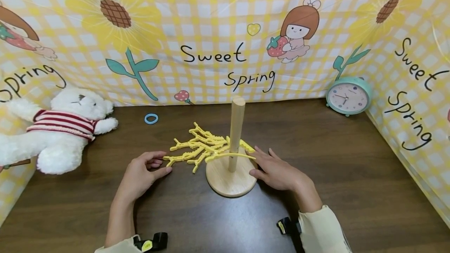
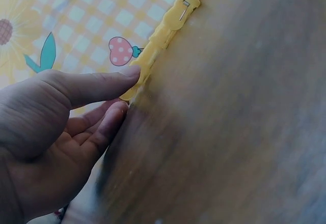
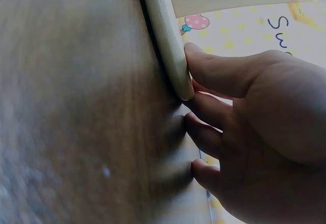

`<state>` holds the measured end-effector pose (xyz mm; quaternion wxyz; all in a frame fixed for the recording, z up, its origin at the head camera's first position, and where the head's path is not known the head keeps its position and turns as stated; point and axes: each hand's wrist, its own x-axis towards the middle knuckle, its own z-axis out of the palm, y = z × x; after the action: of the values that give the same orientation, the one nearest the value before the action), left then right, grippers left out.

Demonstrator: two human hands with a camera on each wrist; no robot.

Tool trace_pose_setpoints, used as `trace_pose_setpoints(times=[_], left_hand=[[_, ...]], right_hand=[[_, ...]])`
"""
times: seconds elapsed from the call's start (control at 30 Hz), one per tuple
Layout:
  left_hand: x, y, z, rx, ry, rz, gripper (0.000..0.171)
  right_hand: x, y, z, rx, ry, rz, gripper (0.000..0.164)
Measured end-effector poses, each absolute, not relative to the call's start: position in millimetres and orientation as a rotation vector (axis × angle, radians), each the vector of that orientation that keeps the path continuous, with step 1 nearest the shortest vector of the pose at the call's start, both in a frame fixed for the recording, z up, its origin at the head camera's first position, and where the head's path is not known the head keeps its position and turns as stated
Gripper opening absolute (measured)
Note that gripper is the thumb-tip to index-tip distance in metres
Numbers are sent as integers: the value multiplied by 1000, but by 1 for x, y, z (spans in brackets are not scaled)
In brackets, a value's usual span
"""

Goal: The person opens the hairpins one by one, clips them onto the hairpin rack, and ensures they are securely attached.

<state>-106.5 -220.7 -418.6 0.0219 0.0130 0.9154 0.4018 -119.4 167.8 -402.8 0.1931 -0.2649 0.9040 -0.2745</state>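
Observation:
On the table stands a wooden stand [image 1: 230, 184], a round base with an upright post [image 1: 237, 128]. Yellow alligator hair clips [image 1: 188, 154] fan out leftward from it, their forked ends pointing left, with a thin curved yellow strip [image 1: 232, 154] crossing the post. My left hand [image 1: 142, 175] pinches the forked end of the nearest-left hair clip [image 2: 145, 63] between thumb and fingers. A small metal spring shows farther along that clip in the left wrist view. My right hand [image 1: 281, 171] holds the right rim of the stand's base [image 3: 170, 46], thumb and forefinger at its edge.
A white teddy bear [image 1: 65, 126] in a striped shirt lies at the left. Behind the clips is a blue ring [image 1: 151, 118]. A mint alarm clock [image 1: 349, 96] stands at the back right. A yellow checked cloth [image 1: 211, 18] walls the table's back and sides.

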Motion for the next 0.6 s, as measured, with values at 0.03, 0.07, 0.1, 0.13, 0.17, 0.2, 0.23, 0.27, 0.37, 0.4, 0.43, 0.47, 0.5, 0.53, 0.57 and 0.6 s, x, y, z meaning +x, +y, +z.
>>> trace_pose_setpoints(times=[0.03,0.07,0.1,0.13,0.17,0.2,0.23,0.27,0.37,0.4,0.43,0.47,0.5,0.53,0.57,0.6], left_hand=[[-106,-221,-418,38,2839,1249,46],[-106,-221,-418,33,2841,1249,45],[-106,-221,-418,31,2838,1255,44],[-106,-221,-417,29,2833,1263,44],[-106,-221,-417,29,2824,1273,45],[-106,-221,-417,30,2816,1282,45],[-106,-221,-416,26,2806,1294,46],[-106,-221,-416,23,2798,1309,46],[-106,-221,-416,17,2781,1348,46],[-106,-221,-415,13,2779,1356,45],[-106,-220,-415,10,2776,1365,46],[-106,-220,-415,6,2776,1371,46],[-106,-220,-414,6,2773,1381,47],[-106,-219,-414,5,2769,1393,48],[-106,-219,-413,5,2764,1407,49],[-106,-219,-413,3,2758,1423,50]], right_hand=[[-120,168,-403,-744,2538,-767,58],[-120,168,-403,-745,2539,-764,58],[-120,167,-403,-747,2542,-760,58],[-120,167,-403,-745,2542,-758,58],[-120,167,-402,-744,2542,-755,58],[-120,167,-402,-740,2540,-754,58],[-120,167,-402,-734,2538,-753,59],[-120,167,-402,-729,2536,-752,59],[-120,167,-402,-718,2532,-755,59],[-120,167,-402,-717,2531,-757,59],[-120,167,-402,-718,2532,-756,59],[-120,168,-402,-720,2532,-758,59],[-120,168,-401,-722,2531,-759,59],[-120,168,-401,-724,2531,-761,59],[-120,168,-401,-723,2531,-764,59],[-120,168,-401,-725,2532,-764,59]])
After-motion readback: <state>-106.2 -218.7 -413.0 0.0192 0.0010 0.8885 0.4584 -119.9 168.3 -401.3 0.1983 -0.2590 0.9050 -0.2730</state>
